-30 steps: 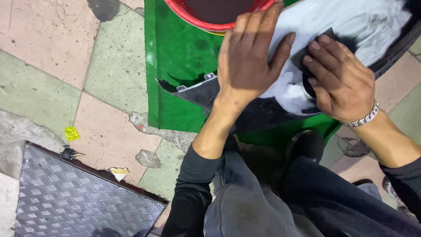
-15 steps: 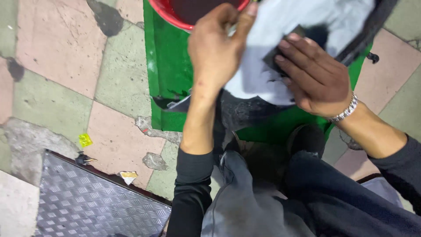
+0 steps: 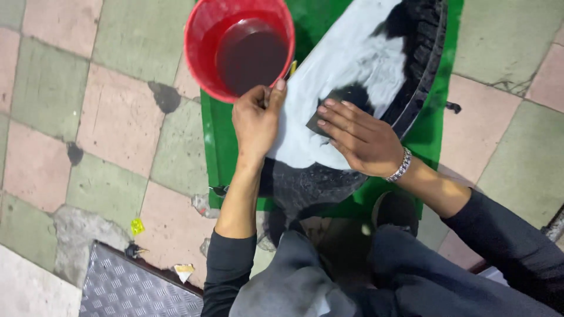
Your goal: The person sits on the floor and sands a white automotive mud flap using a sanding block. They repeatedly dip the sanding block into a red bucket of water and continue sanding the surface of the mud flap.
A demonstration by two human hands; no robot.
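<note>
A black tyre (image 3: 411,64) lies on a green mat (image 3: 220,141), its inside covered with a whitish coat (image 3: 341,70). My right hand (image 3: 358,138), with a metal bracelet at the wrist, presses a small dark flat piece (image 3: 322,120) against the pale surface. My left hand (image 3: 255,120) rests on the tyre's left edge beside a red bucket (image 3: 202,44) of dark liquid. Its fingers close on a thin stick-like thing with a yellowish tip (image 3: 292,67). I cannot tell what that thing is.
The floor is pink and green tiles with dark stains and broken patches. A ribbed metal plate (image 3: 135,287) lies at the bottom left, with small scraps of litter near it. My legs in dark trousers (image 3: 329,276) fill the bottom middle. A metal bar (image 3: 555,226) shows at the right edge.
The view has tilted upward, so the whole bucket and more of the tyre show. My left hand has slid from the tyre's pale surface to its edge by the bucket. My right hand stays pressing.
</note>
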